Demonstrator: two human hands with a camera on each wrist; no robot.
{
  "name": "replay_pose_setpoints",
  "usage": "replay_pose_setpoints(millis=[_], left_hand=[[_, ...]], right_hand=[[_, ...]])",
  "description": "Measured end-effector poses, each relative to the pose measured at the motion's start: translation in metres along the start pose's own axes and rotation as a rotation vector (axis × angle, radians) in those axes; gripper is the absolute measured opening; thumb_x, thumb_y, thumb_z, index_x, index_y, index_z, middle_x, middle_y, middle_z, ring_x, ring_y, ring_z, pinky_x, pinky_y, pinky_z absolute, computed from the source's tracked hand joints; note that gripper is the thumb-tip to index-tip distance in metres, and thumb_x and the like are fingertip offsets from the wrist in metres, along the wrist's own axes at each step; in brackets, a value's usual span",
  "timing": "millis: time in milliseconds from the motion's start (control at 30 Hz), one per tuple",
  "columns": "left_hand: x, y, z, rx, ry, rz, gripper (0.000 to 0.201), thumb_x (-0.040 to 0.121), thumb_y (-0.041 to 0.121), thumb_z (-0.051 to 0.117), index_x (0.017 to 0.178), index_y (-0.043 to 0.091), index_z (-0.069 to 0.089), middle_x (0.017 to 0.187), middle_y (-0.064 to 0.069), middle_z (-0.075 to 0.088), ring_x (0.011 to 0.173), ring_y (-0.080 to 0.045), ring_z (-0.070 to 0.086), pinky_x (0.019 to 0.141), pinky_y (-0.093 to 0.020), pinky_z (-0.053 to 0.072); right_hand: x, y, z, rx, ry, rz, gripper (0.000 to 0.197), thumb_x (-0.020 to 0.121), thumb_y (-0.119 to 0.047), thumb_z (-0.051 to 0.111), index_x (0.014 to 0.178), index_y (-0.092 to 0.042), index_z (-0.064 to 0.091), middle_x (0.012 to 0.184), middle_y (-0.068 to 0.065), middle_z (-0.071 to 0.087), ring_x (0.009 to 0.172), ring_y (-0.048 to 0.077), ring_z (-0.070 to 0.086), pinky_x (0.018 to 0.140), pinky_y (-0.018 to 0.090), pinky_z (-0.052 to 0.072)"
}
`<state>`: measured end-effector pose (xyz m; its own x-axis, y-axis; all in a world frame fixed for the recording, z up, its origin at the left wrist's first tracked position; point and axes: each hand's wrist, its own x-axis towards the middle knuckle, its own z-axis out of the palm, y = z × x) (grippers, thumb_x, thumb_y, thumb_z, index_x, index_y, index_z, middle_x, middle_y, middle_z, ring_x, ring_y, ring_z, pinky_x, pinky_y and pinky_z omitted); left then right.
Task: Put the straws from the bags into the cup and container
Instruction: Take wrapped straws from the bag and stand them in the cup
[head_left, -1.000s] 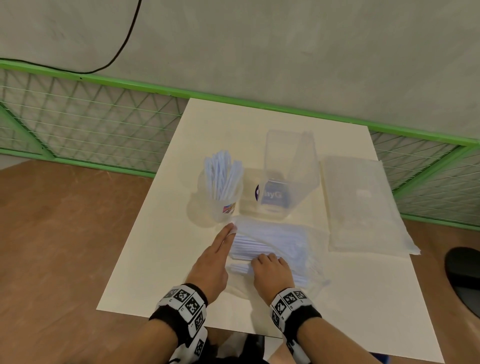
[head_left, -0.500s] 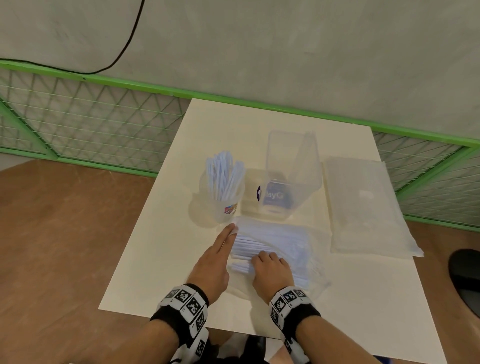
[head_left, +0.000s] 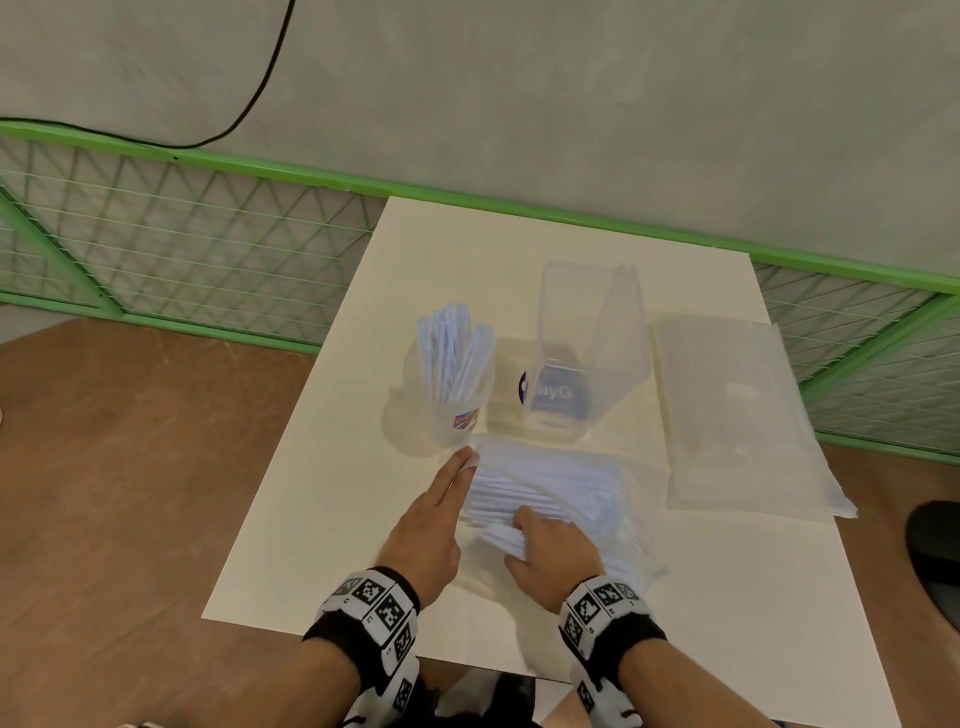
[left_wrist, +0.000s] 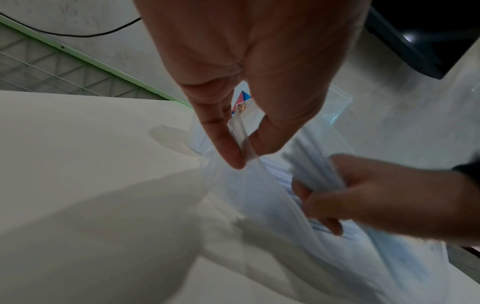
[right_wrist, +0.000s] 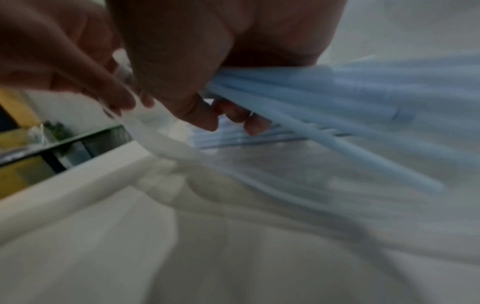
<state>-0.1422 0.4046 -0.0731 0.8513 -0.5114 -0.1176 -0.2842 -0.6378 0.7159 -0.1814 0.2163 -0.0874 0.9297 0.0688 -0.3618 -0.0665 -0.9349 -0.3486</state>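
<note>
Head view, cup (head_left: 452, 410): stands left of the clear container (head_left: 582, 358), already packed with upright straws; a knock from the left hand as it draws back could tip it.
Left hand (head_left: 431, 519): pinches the open lip of the straw bag (head_left: 597, 499) between thumb and fingertips, just in front of the container; if the pinch slips, the mouth closes on the other hand.
Straw bag: lies flat on the tabletop (head_left: 322, 509) directly in front of the container, touching the cup's base or very near it; thin film, likely to lift along with the bundle if not held down.
Right hand (head_left: 550, 551): inside the bag mouth, fingers curled round a bundle of straws (right_wrist: 298, 98); the grip looks loose, and some straws already angle away, so they may fan out or drop on the way out.
Container: upright and empty as far as can be seen; tall and light, so a slanted bundle could push it over.
Second bag (head_left: 737, 415): flat, right of the container, untouched; contents not discernible.
</note>
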Motion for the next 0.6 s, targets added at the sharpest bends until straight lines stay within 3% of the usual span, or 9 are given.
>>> replay_pose_setpoints(millis=[67, 133, 200, 267, 367, 433, 533, 600], left_hand=[[0.000, 0.001, 0.000, -0.010, -0.002, -0.005, 0.103, 0.071, -0.020, 0.044, 0.156, 0.027, 0.008, 0.160, 0.024, -0.008, 0.140, -0.005, 0.032, 0.102, -0.014, 0.038], [0.001, 0.001, -0.001, -0.013, 0.000, -0.017, 0.103, 0.072, -0.020, 0.044, 0.156, 0.028, 0.008, 0.160, 0.025, -0.008, 0.137, -0.007, 0.037, 0.100, -0.020, 0.043], [0.001, 0.002, -0.002, -0.003, 0.003, -0.026, 0.103, 0.072, -0.019, 0.045, 0.156, 0.029, 0.007, 0.160, 0.025, -0.009, 0.133, -0.008, 0.041, 0.096, -0.020, 0.045], [0.002, 0.002, -0.002, 0.001, 0.001, -0.026, 0.104, 0.072, -0.018, 0.046, 0.156, 0.029, 0.007, 0.160, 0.026, -0.009, 0.131, -0.009, 0.043, 0.093, -0.020, 0.047], [0.002, 0.003, 0.000, 0.002, -0.010, -0.025, 0.104, 0.073, -0.018, 0.046, 0.156, 0.030, 0.006, 0.159, 0.028, -0.011, 0.130, -0.008, 0.044, 0.092, -0.020, 0.046], [0.003, 0.003, 0.000, 0.004, -0.013, -0.023, 0.103, 0.073, -0.018, 0.045, 0.156, 0.030, 0.007, 0.159, 0.027, -0.010, 0.131, -0.007, 0.043, 0.091, -0.014, 0.042], [0.003, 0.003, 0.000, 0.007, -0.013, -0.029, 0.103, 0.073, -0.017, 0.046, 0.156, 0.029, 0.007, 0.160, 0.026, -0.008, 0.132, -0.008, 0.043, 0.091, -0.015, 0.042], [0.003, 0.003, -0.002, 0.013, -0.013, -0.028, 0.102, 0.073, -0.017, 0.046, 0.156, 0.029, 0.008, 0.160, 0.025, -0.008, 0.133, -0.008, 0.042, 0.094, -0.020, 0.046]], right_hand=[[-0.005, -0.005, -0.011, 0.230, 0.132, -0.068, 0.011, 0.090, -0.036, 0.057, 0.087, -0.026, 0.054, 0.079, -0.005, 0.062, 0.076, 0.019, 0.059, 0.067, 0.026, 0.044], [-0.013, -0.017, -0.023, 0.495, 0.249, -0.069, 0.035, 0.090, -0.031, 0.062, 0.063, -0.023, 0.042, 0.057, -0.005, 0.044, 0.057, 0.009, 0.043, 0.057, 0.020, 0.035], [-0.019, -0.026, -0.033, 0.742, 0.320, -0.030, 0.036, 0.087, -0.030, 0.063, 0.062, -0.008, 0.049, 0.060, 0.009, 0.048, 0.057, 0.015, 0.044, 0.058, 0.029, 0.040], [-0.022, -0.028, -0.036, 0.787, 0.334, -0.025, 0.032, 0.085, -0.026, 0.064, 0.067, -0.001, 0.055, 0.069, 0.014, 0.055, 0.064, 0.021, 0.053, 0.064, 0.034, 0.046], [-0.020, -0.016, -0.030, 0.719, 0.308, 0.060, 0.032, 0.079, -0.022, 0.067, 0.062, -0.003, 0.049, 0.061, 0.009, 0.048, 0.056, 0.011, 0.045, 0.057, 0.026, 0.040], [-0.019, -0.008, -0.032, 0.680, 0.285, 0.136, 0.032, 0.077, -0.028, 0.068, 0.059, -0.009, 0.048, 0.056, -0.003, 0.046, 0.051, 0.006, 0.043, 0.054, 0.021, 0.038], [-0.021, -0.005, -0.041, 0.689, 0.275, 0.134, 0.035, 0.076, -0.029, 0.067, 0.056, -0.006, 0.050, 0.050, -0.003, 0.048, 0.048, 0.008, 0.045, 0.052, 0.027, 0.038], [-0.021, -0.004, -0.044, 0.617, 0.271, 0.117, 0.036, 0.077, -0.027, 0.065, 0.054, -0.005, 0.048, 0.047, -0.003, 0.046, 0.048, 0.008, 0.043, 0.052, 0.025, 0.037]])
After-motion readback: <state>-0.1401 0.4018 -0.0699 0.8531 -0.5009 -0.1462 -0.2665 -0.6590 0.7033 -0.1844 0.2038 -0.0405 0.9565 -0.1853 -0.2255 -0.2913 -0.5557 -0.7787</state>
